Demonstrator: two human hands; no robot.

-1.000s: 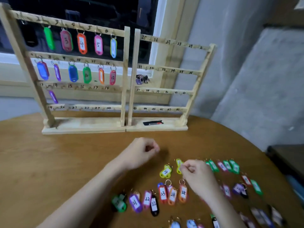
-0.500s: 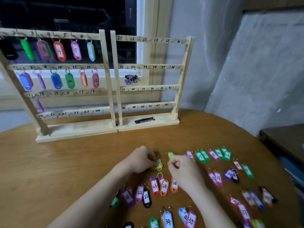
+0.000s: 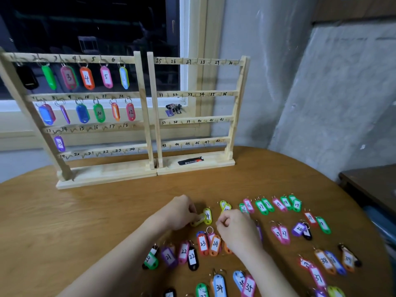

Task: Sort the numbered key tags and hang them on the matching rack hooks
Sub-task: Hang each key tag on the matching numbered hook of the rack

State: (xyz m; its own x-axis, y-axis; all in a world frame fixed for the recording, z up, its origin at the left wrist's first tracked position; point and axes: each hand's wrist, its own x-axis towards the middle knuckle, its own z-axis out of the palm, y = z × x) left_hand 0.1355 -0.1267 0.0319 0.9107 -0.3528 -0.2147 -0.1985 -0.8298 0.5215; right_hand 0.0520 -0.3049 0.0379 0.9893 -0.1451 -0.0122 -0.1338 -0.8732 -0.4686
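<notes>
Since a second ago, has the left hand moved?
Yes. The left hand has gone right across the table, from clear of the yellow tags to pinching them.

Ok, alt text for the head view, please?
Two hands work over key tags spread on a round table: the left hand pinches yellow tags, the right hand is curled beside them. Behind stand two racks; the left one holds thirteen tags.

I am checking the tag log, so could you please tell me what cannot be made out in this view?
- Black tag on the first hook: no number shows, too dark.
- Tags under the right hand: hidden by it.
- Yellow tags the left hand touches: numbers blurred.
- Tags along the bottom edge: cut off.
</notes>
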